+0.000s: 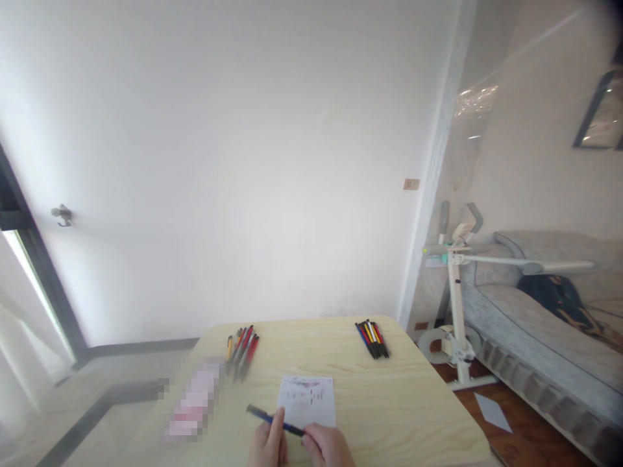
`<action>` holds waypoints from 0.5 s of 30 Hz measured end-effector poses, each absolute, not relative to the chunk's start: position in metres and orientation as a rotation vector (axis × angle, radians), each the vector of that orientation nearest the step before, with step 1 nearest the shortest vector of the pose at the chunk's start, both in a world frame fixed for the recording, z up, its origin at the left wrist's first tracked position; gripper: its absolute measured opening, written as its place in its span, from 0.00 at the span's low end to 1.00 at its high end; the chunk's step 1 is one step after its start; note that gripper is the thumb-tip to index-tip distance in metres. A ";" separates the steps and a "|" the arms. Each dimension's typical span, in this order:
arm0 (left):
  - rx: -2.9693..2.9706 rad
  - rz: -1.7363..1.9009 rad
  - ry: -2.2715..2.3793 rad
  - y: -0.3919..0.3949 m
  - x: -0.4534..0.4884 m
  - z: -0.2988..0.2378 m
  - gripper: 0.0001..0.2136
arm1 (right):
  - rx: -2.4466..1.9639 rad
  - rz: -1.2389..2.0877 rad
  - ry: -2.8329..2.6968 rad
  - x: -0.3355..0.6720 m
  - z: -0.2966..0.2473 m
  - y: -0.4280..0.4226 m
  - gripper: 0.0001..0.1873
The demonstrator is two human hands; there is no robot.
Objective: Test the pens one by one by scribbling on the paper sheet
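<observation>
At the bottom edge of the view, my left hand (268, 444) and my right hand (327, 446) both pinch a dark blue pen (272, 418) that lies slantwise just above the light wooden table (413, 402). The pen's free end points up and to the left. Just behind the pen lies a small white paper (307, 401) with red scribbles. Only the fingers and backs of both hands show.
A bunch of red, orange and grey pens (242, 350) lies at the table's back left, another bunch of mixed colours (372, 338) at the back right. A blurred pink patch (193, 402) is on the left. A white stand (456, 311) and a grey sofa (545, 324) are to the right.
</observation>
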State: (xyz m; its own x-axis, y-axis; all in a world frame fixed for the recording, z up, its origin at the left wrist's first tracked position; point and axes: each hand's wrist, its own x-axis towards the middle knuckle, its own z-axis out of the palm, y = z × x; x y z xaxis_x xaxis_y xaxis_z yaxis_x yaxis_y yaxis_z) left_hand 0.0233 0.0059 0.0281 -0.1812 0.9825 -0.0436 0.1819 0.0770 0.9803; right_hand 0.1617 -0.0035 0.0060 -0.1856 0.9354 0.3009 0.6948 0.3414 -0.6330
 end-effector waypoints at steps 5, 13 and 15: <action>1.218 1.185 1.505 0.007 0.023 0.027 0.30 | -1.394 0.443 -1.993 0.162 0.002 -0.002 0.15; 1.206 1.189 1.499 0.006 0.023 0.026 0.30 | -1.319 0.330 -2.045 0.163 -0.010 0.002 0.17; 1.199 1.192 1.487 0.007 0.023 0.024 0.30 | -1.309 0.304 -2.063 0.163 -0.012 0.002 0.17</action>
State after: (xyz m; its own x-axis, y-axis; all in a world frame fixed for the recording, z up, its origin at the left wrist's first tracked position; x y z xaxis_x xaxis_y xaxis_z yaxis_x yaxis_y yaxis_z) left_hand 0.0230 0.0069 0.0243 -0.1676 0.9844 -0.0537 0.1620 0.0812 0.9834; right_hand 0.1634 0.0022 -0.0117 -0.2753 0.8694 0.4102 0.7144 0.4706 -0.5179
